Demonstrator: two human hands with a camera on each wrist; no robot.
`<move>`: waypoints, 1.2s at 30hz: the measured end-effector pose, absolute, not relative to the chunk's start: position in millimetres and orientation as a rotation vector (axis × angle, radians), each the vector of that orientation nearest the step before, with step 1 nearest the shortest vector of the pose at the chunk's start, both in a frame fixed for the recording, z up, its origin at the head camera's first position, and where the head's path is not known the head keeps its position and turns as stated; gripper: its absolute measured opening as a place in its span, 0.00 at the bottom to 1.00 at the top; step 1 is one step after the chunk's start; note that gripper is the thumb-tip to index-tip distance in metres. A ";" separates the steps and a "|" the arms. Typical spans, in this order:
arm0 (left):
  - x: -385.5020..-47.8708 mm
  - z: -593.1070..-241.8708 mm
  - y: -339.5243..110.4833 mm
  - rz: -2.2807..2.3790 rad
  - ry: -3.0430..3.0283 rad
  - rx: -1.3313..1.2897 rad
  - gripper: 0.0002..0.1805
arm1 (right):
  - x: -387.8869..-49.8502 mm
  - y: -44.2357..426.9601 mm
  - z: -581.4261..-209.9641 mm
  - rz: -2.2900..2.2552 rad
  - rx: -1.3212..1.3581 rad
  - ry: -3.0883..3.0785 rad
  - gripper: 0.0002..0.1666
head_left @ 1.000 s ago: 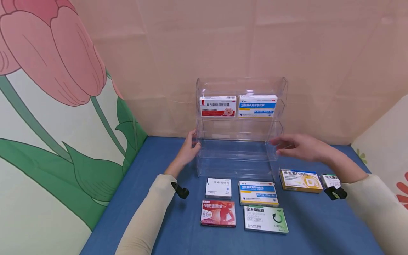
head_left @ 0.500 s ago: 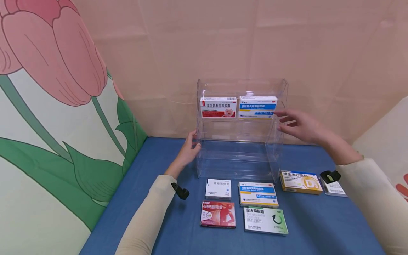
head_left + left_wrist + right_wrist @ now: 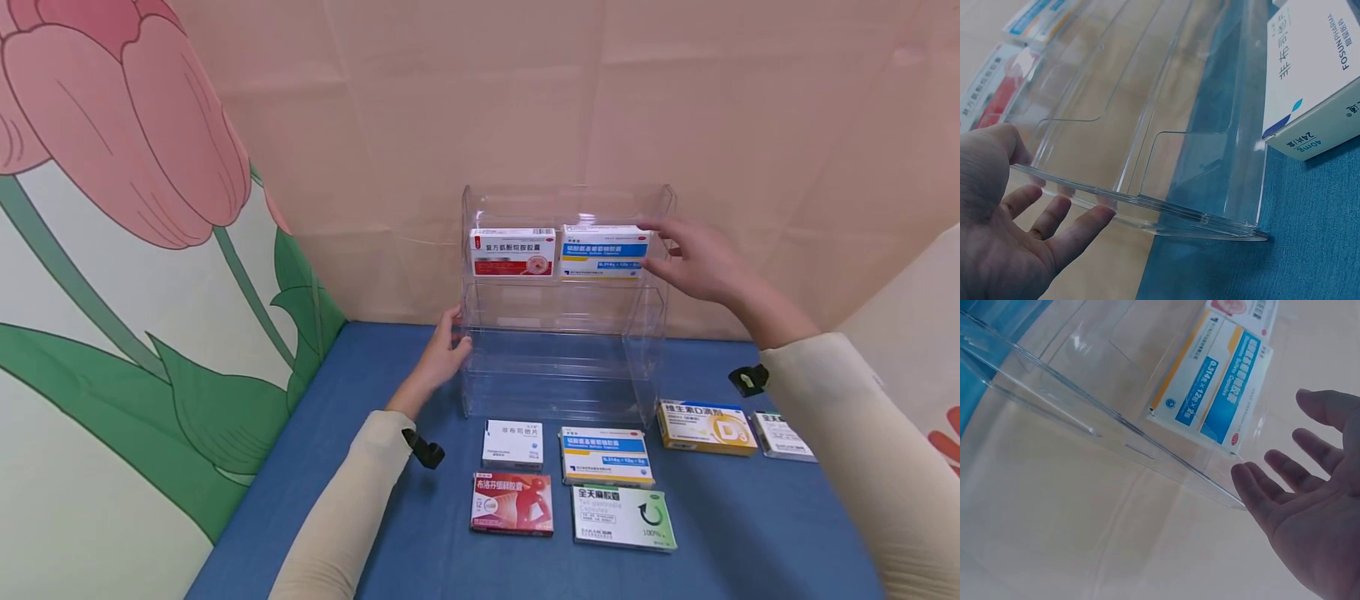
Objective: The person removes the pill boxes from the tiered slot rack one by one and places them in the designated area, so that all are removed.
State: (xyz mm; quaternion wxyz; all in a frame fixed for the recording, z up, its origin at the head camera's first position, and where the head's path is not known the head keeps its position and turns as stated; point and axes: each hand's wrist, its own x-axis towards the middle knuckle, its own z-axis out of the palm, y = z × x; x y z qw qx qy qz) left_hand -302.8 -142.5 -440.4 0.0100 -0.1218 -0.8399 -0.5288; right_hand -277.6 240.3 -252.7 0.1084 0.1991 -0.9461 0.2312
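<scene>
A clear plastic tiered display rack (image 3: 555, 350) stands upright on the blue table. My left hand (image 3: 444, 354) holds its left side; the left wrist view shows the thumb on one face of the side panel and the fingers along the other. Two medicine boxes sit side by side on an upper tier: a white-and-red box (image 3: 513, 252) and a white-and-blue box (image 3: 604, 252). Beside the rack's upper right side, my right hand (image 3: 705, 260) hovers with loosely bent, spread fingers and nothing in them. In the right wrist view, its fingertips are close to the rack's edge.
Before the rack lie a small white box (image 3: 513, 444), a red box (image 3: 512, 503), another white-and-blue box (image 3: 606, 456) and a green-and-white box (image 3: 624, 517). To the right lie an orange-and-white box (image 3: 707, 427) and a partly covered white box (image 3: 783, 436). Cloth (image 3: 405, 125) hangs behind.
My right hand has risen along the rack's right side, from its middle to the upper tier with the boxes. The left hand keeps its hold, and the boxes have not moved.
</scene>
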 end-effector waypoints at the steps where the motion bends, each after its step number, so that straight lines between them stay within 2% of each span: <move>1: -303.0 -440.5 -142.5 -1.651 -2.618 -0.385 0.35 | -279.8 238.7 -252.2 0.650 0.578 -2.789 0.35; 13: -304.2 -440.7 -143.6 -1.662 -2.610 -0.403 0.36 | -306.2 230.3 -247.0 0.498 0.512 -2.850 0.35; 36: -303.7 -440.4 -143.1 -1.654 -2.634 -0.357 0.37 | -325.1 220.1 -259.7 0.492 0.443 -2.889 0.32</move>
